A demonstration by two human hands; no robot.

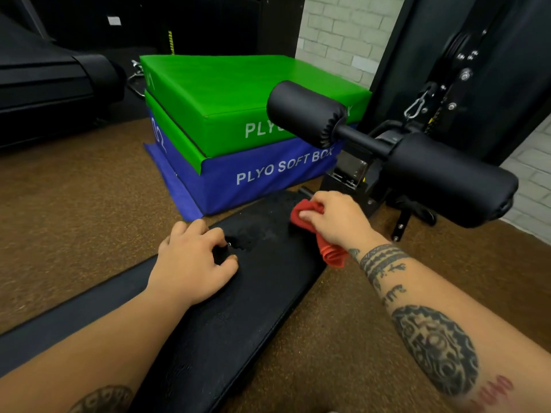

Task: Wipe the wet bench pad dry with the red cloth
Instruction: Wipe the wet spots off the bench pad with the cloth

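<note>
A long black bench pad (262,287) runs from the lower left toward the upper right across the brown floor. A wet, speckled patch shows on its far half. My right hand (337,219) presses a bunched red cloth (310,216) onto the pad's far right edge, and a tail of the cloth hangs past my wrist. My left hand (193,263) rests on the pad's middle with its fingers curled around a small dark object that I cannot make out.
Green and blue "PLYO SOFT BOX" foam boxes (238,120) are stacked just behind the pad. Black foam rollers (447,174) on a bar stick out at the right, on a machine frame (465,70). Another black machine (53,84) stands at the far left.
</note>
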